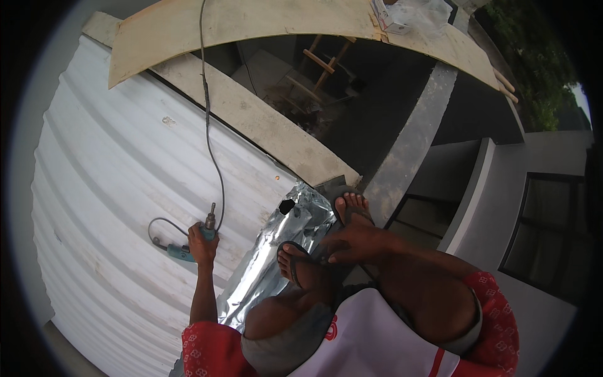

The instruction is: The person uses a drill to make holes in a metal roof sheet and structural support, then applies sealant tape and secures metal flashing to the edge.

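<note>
My left hand is closed around the body of a teal power drill lying low over the white corrugated roof sheet. The drill's metal chuck end points away from me. A black cord runs from near the drill up to the far edge. My right hand rests near my right foot, its fingers stretched out and holding nothing I can see. Between my sandalled feet and the roof sheet lies a strip of shiny silver foil; a dark, hole-like patch shows in it.
A concrete beam borders the roof sheet. Beyond it is a deep opening with a wooden ladder below. A curved plywood sheet spans the far side, bearing a small box and clear plastic. Another concrete beam crosses at right.
</note>
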A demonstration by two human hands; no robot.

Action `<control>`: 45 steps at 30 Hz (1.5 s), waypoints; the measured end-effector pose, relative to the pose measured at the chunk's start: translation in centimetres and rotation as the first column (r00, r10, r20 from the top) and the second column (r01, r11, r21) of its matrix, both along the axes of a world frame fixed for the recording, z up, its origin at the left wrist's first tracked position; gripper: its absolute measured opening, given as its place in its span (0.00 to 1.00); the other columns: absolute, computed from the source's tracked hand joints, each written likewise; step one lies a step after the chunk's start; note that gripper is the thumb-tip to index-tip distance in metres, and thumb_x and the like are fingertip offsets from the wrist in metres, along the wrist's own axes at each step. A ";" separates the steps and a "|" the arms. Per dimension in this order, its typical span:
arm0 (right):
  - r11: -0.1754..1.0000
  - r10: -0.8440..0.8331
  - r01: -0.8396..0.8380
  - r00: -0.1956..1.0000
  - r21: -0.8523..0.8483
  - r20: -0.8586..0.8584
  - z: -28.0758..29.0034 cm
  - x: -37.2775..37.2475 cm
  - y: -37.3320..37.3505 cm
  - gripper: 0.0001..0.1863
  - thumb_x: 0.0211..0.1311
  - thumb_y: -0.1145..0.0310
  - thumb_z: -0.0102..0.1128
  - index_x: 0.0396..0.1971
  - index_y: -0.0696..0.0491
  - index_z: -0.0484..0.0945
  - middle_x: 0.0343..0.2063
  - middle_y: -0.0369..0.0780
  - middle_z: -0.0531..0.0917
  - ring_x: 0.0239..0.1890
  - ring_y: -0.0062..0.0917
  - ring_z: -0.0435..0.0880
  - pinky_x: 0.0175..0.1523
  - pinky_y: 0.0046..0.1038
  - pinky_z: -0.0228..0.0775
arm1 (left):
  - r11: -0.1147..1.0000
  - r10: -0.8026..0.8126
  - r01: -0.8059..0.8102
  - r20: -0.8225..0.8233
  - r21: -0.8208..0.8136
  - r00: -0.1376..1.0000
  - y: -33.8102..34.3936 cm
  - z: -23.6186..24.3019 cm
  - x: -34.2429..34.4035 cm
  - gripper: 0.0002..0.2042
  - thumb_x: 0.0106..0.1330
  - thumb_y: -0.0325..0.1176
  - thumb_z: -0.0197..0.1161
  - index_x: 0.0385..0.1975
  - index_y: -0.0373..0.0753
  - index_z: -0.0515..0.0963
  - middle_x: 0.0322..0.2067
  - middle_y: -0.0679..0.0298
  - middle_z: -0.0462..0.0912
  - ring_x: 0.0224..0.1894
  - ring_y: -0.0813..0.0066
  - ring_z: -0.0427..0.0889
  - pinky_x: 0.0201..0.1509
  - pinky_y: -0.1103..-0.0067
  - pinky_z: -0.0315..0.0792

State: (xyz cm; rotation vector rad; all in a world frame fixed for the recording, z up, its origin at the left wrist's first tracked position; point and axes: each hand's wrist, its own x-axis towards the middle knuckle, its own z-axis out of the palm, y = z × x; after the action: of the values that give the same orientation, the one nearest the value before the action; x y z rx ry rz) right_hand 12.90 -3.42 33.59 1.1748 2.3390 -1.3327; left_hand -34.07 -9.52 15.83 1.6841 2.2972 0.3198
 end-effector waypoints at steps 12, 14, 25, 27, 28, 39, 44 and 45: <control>0.955 -0.282 0.274 0.957 0.116 0.061 -3.6 10.0 8.3 0.25 0.56 0.53 0.70 0.52 0.48 0.83 0.46 0.47 0.85 0.60 0.46 0.74 0.68 0.47 0.56 | 0.995 0.007 -0.013 -0.061 -0.104 0.998 0.8 -0.2 0.1 0.29 0.44 0.32 0.74 0.49 0.38 0.71 0.45 0.53 0.77 0.48 0.46 0.78 0.49 0.57 0.75; 0.931 -0.362 0.363 0.932 0.034 -0.031 -7.0 11.0 8.5 0.24 0.52 0.49 0.72 0.47 0.44 0.85 0.48 0.46 0.85 0.66 0.53 0.68 0.71 0.56 0.50 | 0.992 0.028 -0.038 -0.086 -0.123 0.996 1.0 0.5 -0.3 0.29 0.44 0.33 0.73 0.49 0.38 0.71 0.44 0.53 0.77 0.47 0.46 0.79 0.48 0.57 0.75; 0.864 -0.476 0.479 0.877 0.155 -0.062 -13.6 15.5 9.4 0.31 0.50 0.44 0.73 0.53 0.42 0.83 0.61 0.59 0.72 0.69 0.59 0.61 0.69 0.62 0.47 | 0.976 0.203 -0.212 0.134 0.059 0.970 6.6 16.4 7.0 0.29 0.44 0.30 0.77 0.48 0.35 0.71 0.41 0.54 0.78 0.43 0.55 0.80 0.48 0.63 0.75; 0.884 -0.449 0.446 0.893 0.138 -0.014 -12.3 14.5 10.4 0.30 0.51 0.46 0.73 0.53 0.44 0.83 0.57 0.57 0.76 0.65 0.55 0.67 0.68 0.58 0.52 | 0.964 0.225 -0.246 0.183 0.102 0.957 9.3 21.4 9.6 0.30 0.44 0.29 0.76 0.50 0.35 0.71 0.39 0.58 0.78 0.41 0.63 0.80 0.48 0.67 0.75; 0.893 -0.435 0.424 0.899 0.151 0.045 -11.3 14.2 11.3 0.29 0.53 0.49 0.73 0.53 0.45 0.82 0.52 0.54 0.81 0.61 0.50 0.73 0.67 0.53 0.58 | 0.958 0.222 -0.253 0.205 0.138 0.953 11.1 23.8 11.7 0.30 0.44 0.28 0.76 0.50 0.35 0.71 0.39 0.59 0.78 0.40 0.65 0.80 0.47 0.67 0.76; 0.542 -0.758 0.350 0.595 -0.764 -0.265 -10.4 10.5 23.0 0.22 0.76 0.57 0.52 0.58 0.60 0.75 0.42 0.43 0.88 0.43 0.25 0.86 0.49 0.29 0.78 | 0.947 -0.052 -0.153 0.606 0.282 0.794 25.2 32.3 26.8 0.33 0.41 0.30 0.77 0.51 0.35 0.71 0.44 0.57 0.80 0.45 0.68 0.82 0.49 0.71 0.79; 0.428 -0.857 0.073 0.350 -0.901 -0.379 -5.8 7.0 28.4 0.37 0.76 0.40 0.41 0.66 0.59 0.66 0.56 0.50 0.80 0.56 0.34 0.81 0.62 0.37 0.71 | 0.994 0.034 0.050 0.695 -0.100 0.718 28.1 30.2 31.8 0.30 0.40 0.31 0.79 0.46 0.34 0.74 0.39 0.60 0.81 0.40 0.72 0.82 0.46 0.73 0.77; 0.427 -0.866 0.003 0.288 -0.904 -0.408 -5.5 6.2 28.8 0.38 0.76 0.38 0.38 0.67 0.59 0.64 0.57 0.51 0.78 0.58 0.35 0.79 0.64 0.39 0.68 | 0.987 0.022 0.089 0.671 -0.131 0.741 28.2 29.3 32.6 0.30 0.40 0.32 0.79 0.46 0.33 0.75 0.37 0.59 0.82 0.39 0.72 0.82 0.46 0.73 0.77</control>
State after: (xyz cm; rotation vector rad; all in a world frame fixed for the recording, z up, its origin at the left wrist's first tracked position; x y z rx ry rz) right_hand 19.13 25.40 28.06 0.9963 1.0554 -3.4670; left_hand -1.51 18.66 45.13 1.2437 1.6912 0.6101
